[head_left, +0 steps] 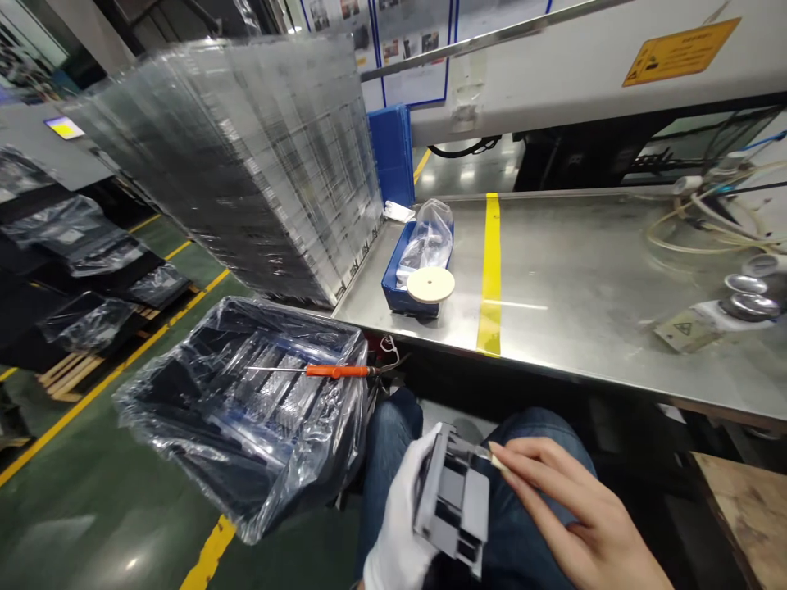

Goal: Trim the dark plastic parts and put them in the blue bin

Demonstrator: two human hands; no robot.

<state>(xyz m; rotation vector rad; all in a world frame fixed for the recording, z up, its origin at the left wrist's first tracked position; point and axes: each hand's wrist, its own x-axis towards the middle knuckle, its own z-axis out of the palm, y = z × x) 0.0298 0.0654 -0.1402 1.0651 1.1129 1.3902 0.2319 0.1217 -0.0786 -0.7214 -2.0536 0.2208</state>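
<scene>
My left hand (399,524), in a white glove, is wrapped round a grey and black plastic part (455,500) above my lap. Bare, my right hand (571,508) comes in from the right. Its thumb and forefinger pinch a small cream-coloured piece (497,462) against the upper right edge of the plastic part. The underside of the part and some of my left fingers are hidden.
A bin lined with clear plastic (178,426) stands at left, an orange-handled tool (337,371) across its rim. On the metal table (553,270) are a blue box (399,270) with a cream disc (430,284), stacked trays (276,164) and, at right, tubing (694,217).
</scene>
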